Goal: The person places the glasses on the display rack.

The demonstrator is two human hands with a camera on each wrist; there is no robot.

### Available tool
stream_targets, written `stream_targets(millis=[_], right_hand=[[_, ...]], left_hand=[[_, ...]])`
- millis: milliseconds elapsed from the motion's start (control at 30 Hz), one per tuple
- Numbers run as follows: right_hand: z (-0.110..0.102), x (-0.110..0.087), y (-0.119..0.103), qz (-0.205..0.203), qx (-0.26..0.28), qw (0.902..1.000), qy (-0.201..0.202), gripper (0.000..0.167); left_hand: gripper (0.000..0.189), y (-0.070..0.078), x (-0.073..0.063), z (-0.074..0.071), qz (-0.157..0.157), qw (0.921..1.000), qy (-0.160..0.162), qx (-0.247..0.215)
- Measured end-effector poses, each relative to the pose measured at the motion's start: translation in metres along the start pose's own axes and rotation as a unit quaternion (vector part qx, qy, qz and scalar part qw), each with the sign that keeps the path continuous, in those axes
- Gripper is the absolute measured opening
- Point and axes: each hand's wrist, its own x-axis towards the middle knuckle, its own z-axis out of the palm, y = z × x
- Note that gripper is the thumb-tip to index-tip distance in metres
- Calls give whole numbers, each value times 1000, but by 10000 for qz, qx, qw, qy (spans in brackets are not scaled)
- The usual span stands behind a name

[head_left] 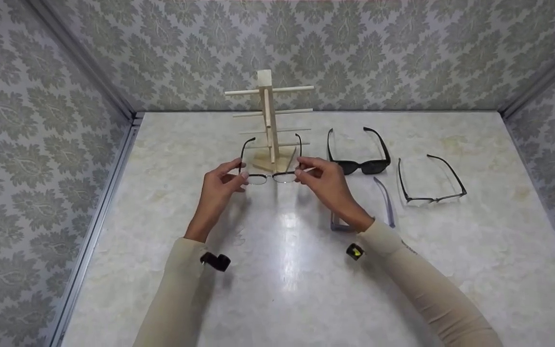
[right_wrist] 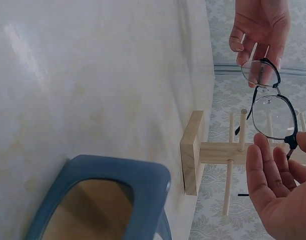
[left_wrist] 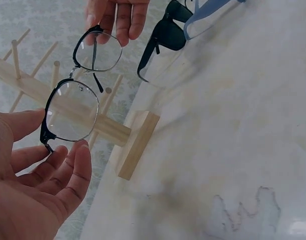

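Observation:
Both hands hold a pair of black half-rim eyeglasses [head_left: 284, 177] in front of a wooden display stand [head_left: 269, 120]. My left hand [head_left: 222, 180] pinches the frame at its left hinge, thumb on the near side. At the opposite hinge, my right hand [head_left: 323, 180] pinches it the same way. The temples are unfolded and point away toward the stand. In the left wrist view the clear lenses [left_wrist: 72, 111] show thin metal lower rims. Bare pegs stick out of the stand's post on several levels, and its base [right_wrist: 192, 152] sits on the table.
Right of the stand lie black sunglasses [head_left: 373, 166] with open temples. Blue-framed glasses [right_wrist: 160, 185] lie nearer, partly hidden by my right forearm in the head view. Further right is another dark-framed pair [head_left: 464, 193]. Patterned walls [head_left: 306, 43] border the marbled table [head_left: 277, 308].

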Motion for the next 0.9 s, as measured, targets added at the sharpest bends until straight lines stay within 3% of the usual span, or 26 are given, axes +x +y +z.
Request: stream_targets(millis=[667,900], right_hand=[[-4,15,6,15,-257,9997,32,36],[-6,18,8,258,-209,9994,21,37]], left_hand=[[52,-2,19,5,-76,9999,34,-61],[50,-7,21,8,118,9998,127,-68]])
